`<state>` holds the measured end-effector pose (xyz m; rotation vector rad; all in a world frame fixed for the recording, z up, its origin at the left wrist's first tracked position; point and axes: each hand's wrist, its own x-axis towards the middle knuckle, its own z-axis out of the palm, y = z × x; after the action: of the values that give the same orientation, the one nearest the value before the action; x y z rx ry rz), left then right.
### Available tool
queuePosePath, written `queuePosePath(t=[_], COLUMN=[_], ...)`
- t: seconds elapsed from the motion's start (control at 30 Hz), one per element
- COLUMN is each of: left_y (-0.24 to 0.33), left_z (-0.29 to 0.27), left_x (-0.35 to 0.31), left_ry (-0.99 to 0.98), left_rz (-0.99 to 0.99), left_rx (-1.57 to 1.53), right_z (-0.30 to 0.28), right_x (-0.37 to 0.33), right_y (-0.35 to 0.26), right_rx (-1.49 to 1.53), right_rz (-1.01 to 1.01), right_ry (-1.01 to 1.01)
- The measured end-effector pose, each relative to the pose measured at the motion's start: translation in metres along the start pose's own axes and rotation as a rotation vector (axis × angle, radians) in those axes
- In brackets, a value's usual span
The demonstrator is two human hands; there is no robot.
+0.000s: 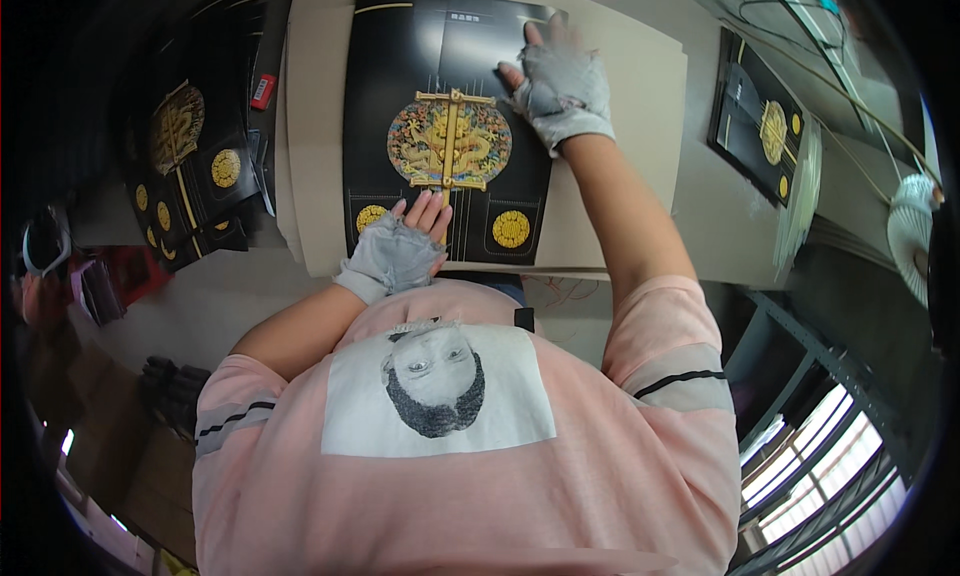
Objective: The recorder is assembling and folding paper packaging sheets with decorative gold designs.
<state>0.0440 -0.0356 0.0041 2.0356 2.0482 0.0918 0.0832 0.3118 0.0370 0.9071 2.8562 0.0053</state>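
Your grey-gloved left hand (395, 251) lies flat, your right hand (562, 84) spread, neither gripping, over a glossy black, gold-printed rectangular sheet (395, 61). Pale lettering (464, 18) heads it.

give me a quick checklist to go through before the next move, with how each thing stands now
1. Black printed sheet lying face up on the beige board: ok.
2. Left hand at the sheet's near edge: ok, fingers over its lower part.
3. Right hand pressing the sheet's far right side: cannot tell, it is blurred.
4. Left pile of black sheets squared up: not ok, edges staggered.
5. Fingertips covered by gloves: not ok, bare.
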Motion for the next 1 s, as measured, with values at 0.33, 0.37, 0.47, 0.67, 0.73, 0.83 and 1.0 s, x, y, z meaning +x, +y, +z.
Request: queuePosePath(t=[0.33, 0.37, 0.47, 0.67, 0.73, 0.83, 1.0], left_y=[0.004, 0.006, 0.006, 0.011, 0.01, 0.008, 0.013], left_z=[0.003, 0.003, -0.004, -0.009, -0.01, -0.011, -0.007], left_x=[-0.001, -0.004, 0.004, 0.001, 0.004, 0.007, -0.002], left_ry=[0.046, 0.052, 0.05, 0.03, 0.026, 0.023, 0.057], left_rz=[-0.04, -0.056, -0.038, -0.079, -0.063, -0.04, -0.071], left_rx=[0.043, 0.038, 0.019, -0.014, -0.006, 0.006, 0.034], right_z=[-0.012, -0.035, 0.021, 0.024, 0.027, 0.027, -0.02], right_x=[0.122, 0.124, 0.164, 0.177, 0.176, 0.162, 0.068], right_y=[0.024, 0.013, 0.06, 0.062, 0.075, 0.083, 0.014], right_rx=[-0.001, 0.026, -0.037, 0.117, 0.196, 0.413, -0.174], right_rz=[0.013, -0.012, -0.067, -0.124, -0.095, 0.011, -0.416], right_ry=[0.205, 0.24, 0.349, 0.513, 0.557, 0.732, 0.32])
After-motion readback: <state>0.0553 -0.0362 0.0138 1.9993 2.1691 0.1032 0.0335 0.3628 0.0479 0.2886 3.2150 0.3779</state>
